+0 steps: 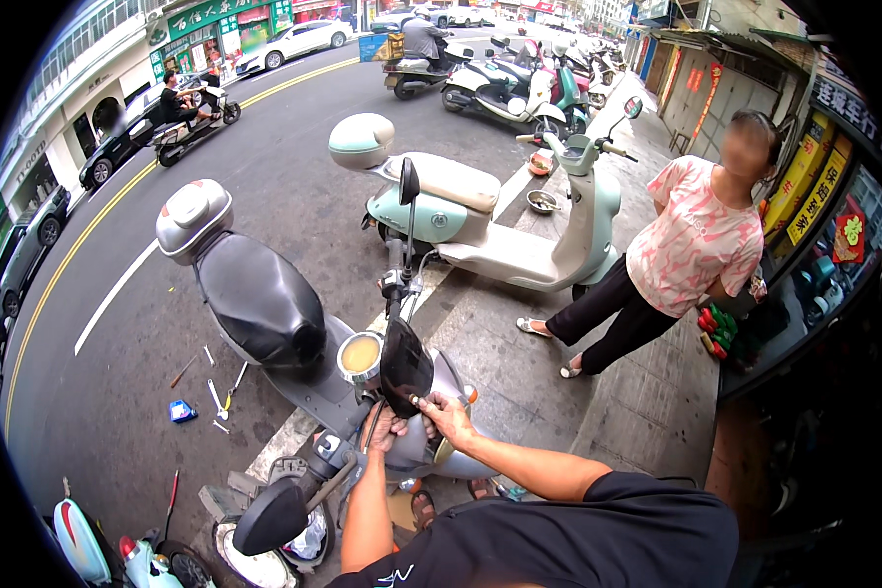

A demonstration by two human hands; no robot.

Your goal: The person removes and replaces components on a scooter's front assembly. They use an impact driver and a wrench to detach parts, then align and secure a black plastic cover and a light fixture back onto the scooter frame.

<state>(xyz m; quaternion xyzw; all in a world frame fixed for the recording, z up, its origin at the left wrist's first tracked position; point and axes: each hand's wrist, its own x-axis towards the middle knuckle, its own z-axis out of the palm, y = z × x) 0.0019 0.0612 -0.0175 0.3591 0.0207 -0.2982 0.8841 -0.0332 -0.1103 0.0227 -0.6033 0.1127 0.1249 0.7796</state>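
Note:
A silver scooter with a black seat stands in front of me. A dark, glossy curved panel sits at its front, beside the round gauge with a yellowish face. My right hand is closed, thumb and fingers pinching the panel's lower edge. Just left of it, my left hand is curled in under the panel, near cables below the gauge. What its fingers hold is hidden. The scooter's mirrors stick out on either side of the handlebar.
Screwdriver, wrenches and a blue box lie on the asphalt at left. A mint-and-cream scooter is parked beyond. Someone in a pink patterned shirt stands at right by a shopfront. Tubs sit near my feet.

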